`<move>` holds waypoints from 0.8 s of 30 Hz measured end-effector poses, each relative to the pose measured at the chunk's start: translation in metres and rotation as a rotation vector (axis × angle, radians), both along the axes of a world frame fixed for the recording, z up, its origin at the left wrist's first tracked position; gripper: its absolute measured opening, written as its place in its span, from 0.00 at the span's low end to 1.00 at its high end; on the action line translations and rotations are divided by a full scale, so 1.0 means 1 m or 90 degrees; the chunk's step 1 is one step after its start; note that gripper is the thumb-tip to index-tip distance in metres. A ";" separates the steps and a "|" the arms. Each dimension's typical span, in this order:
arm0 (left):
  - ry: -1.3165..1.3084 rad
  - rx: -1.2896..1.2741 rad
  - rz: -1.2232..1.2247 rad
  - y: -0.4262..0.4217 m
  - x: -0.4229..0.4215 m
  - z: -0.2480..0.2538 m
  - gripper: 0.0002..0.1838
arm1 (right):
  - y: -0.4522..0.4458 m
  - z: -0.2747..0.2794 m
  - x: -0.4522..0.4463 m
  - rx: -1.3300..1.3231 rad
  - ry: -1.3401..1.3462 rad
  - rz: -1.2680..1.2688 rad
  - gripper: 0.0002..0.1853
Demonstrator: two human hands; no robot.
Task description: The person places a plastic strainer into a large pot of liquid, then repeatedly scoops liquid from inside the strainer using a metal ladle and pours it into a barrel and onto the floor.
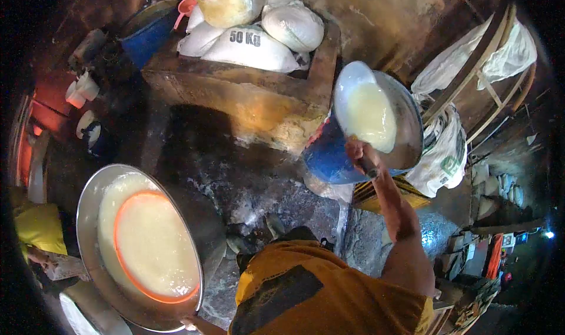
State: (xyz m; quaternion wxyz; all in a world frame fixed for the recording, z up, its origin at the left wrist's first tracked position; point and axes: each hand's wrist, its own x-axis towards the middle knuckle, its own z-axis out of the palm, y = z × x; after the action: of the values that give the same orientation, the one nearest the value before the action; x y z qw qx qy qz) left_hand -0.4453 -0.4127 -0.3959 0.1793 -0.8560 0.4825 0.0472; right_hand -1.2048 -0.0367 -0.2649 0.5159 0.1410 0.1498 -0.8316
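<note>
- The right hand (360,151) is closed around the handle of a scoop (352,76), which holds pale liquid (374,117) over the blue barrel (328,159) – above and right of the big metal pot (203,232).
- The left hand (189,322) is at the pot's lower rim; how far its fingers are open I cannot tell.
- The pot holds similar liquid, with an orange ring (170,301) in it.
- Another person's yellow sleeve (41,229) is just left of the pot.
- White sacks (253,51) lie on a ledge (235,96) – beyond the pot.
</note>
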 end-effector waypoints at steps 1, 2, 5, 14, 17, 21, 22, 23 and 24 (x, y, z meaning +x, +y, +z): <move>0.003 -0.002 -0.003 0.000 -0.004 0.003 0.21 | 0.003 -0.014 -0.017 0.039 0.131 -0.033 0.11; 0.006 -0.003 -0.003 -0.001 -0.008 0.004 0.21 | -0.022 0.037 -0.016 -0.085 -0.049 0.004 0.10; 0.015 -0.005 -0.002 -0.005 -0.013 0.005 0.21 | -0.079 0.100 0.006 -0.175 -0.067 0.072 0.07; -0.030 0.003 -0.009 0.009 0.020 -0.005 0.20 | -0.323 0.092 0.210 0.201 0.482 0.393 0.07; -0.132 0.024 -0.040 0.019 0.023 -0.010 0.20 | -0.404 0.058 0.289 0.247 0.587 0.474 0.06; 0.499 -0.748 0.530 0.032 0.021 -0.025 0.21 | -0.496 -0.039 0.378 0.412 0.886 0.356 0.07; 0.575 -0.779 0.537 0.035 0.022 -0.030 0.22 | -0.513 -0.075 0.387 0.418 1.000 0.311 0.08; 0.651 -0.807 0.547 0.037 0.024 -0.035 0.24 | -0.525 -0.102 0.398 0.486 1.125 0.308 0.13; 0.701 -0.840 0.542 0.034 0.015 -0.025 0.25 | -0.538 -0.129 0.409 0.563 1.246 0.301 0.20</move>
State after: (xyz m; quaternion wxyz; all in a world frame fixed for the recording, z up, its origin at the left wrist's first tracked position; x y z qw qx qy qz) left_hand -0.4300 -0.3789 -0.4211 -0.6230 -0.7458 0.0772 0.2230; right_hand -0.7962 -0.5746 -0.3937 0.2239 -0.4391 0.8023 -0.3368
